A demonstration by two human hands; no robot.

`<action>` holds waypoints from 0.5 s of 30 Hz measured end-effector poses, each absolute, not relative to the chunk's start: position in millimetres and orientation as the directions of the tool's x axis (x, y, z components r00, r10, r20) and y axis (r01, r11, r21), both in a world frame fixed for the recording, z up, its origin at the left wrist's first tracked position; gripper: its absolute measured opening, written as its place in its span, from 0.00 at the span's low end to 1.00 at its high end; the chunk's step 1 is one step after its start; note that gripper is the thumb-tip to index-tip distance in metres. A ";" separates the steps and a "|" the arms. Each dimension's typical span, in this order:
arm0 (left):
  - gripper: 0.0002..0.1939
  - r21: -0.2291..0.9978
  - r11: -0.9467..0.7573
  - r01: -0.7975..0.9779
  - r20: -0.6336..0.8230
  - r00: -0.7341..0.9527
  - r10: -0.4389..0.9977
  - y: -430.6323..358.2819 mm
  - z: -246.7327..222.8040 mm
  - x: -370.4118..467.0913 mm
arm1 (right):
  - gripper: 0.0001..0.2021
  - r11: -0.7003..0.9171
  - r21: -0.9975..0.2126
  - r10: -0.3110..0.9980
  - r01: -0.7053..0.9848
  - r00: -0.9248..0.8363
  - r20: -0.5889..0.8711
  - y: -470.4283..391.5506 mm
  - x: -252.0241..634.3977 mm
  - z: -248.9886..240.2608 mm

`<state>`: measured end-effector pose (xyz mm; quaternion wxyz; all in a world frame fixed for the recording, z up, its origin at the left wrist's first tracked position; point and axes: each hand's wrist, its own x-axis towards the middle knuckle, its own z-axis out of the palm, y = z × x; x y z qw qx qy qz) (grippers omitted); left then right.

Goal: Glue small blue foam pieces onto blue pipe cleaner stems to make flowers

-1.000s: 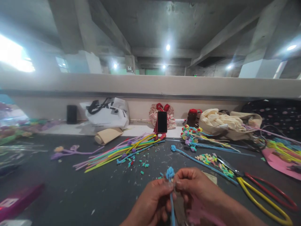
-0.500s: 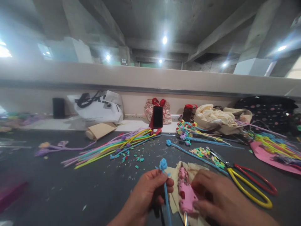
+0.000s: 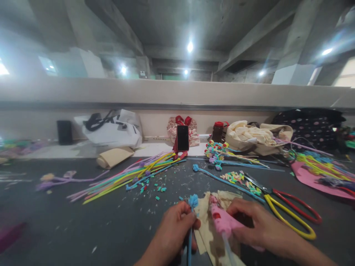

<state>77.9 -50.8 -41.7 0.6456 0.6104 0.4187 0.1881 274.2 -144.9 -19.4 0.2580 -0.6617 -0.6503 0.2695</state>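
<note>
Between the thumb and fingers of my left hand [image 3: 179,225] is a blue pipe cleaner flower [image 3: 193,201], its bunched head upward and its stem running down past the palm. My right hand [image 3: 253,223] is closed around the handle of a pink glue gun [image 3: 223,221]; a clear glue stick [image 3: 229,251] pokes from its rear end. The gun's nozzle points away from me, over a crumpled beige paper [image 3: 206,242]. To the right of the paper lie scissors [image 3: 267,194] with one yellow and one red handle.
Coloured pipe cleaners [image 3: 124,177] are bundled at centre left, with small cut bits [image 3: 161,189] nearby. Another blue stem [image 3: 227,181] lies ahead. A phone [image 3: 182,137] stands upright at the back, between a white bag [image 3: 111,129] and a red-lidded bottle [image 3: 219,131].
My right hand has taken hold of the glue gun and turned it slightly off the paper. My left hand keeps the blue flower, now a little lower in view.
</note>
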 end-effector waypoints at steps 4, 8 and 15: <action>0.06 0.941 0.200 0.273 -0.327 0.587 0.741 -47.9 -44.1 78.0 | 0.11 -0.104 -0.934 0.994 0.343 0.066 -0.086 -142.5 293.6 -23.5; 0.05 0.935 0.217 0.281 -0.346 0.586 0.733 -46.4 -45.8 78.8 | 0.16 -0.124 -0.992 0.984 -0.034 0.122 -0.127 -140.4 307.3 -27.1; 0.09 0.942 0.258 0.213 -0.334 0.578 0.745 -45.7 -45.0 79.1 | 0.20 0.030 -0.950 0.973 -0.311 0.227 -0.044 -144.2 289.5 -20.6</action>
